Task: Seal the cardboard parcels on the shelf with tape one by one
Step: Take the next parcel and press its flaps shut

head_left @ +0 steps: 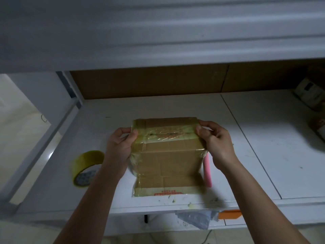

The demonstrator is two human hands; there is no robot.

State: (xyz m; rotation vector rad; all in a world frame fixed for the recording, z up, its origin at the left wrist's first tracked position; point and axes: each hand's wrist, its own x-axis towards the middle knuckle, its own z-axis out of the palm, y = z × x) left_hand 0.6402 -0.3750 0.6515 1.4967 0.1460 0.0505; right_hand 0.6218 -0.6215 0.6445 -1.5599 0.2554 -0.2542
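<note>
A brown cardboard parcel stands on the white shelf, wrapped in places with yellowish clear tape. A band of tape runs across its top. My left hand grips the parcel's upper left edge, thumb on the tape. My right hand grips the upper right edge, thumb pressed on the tape's other end. A roll of yellowish tape lies on the shelf left of my left forearm, apart from the parcel.
A pink flat object stands against the parcel's right side. More packages sit at the shelf's far right. Brown cardboard lines the back. An upper shelf overhangs. Plastic wrap and an orange object hang below the front edge.
</note>
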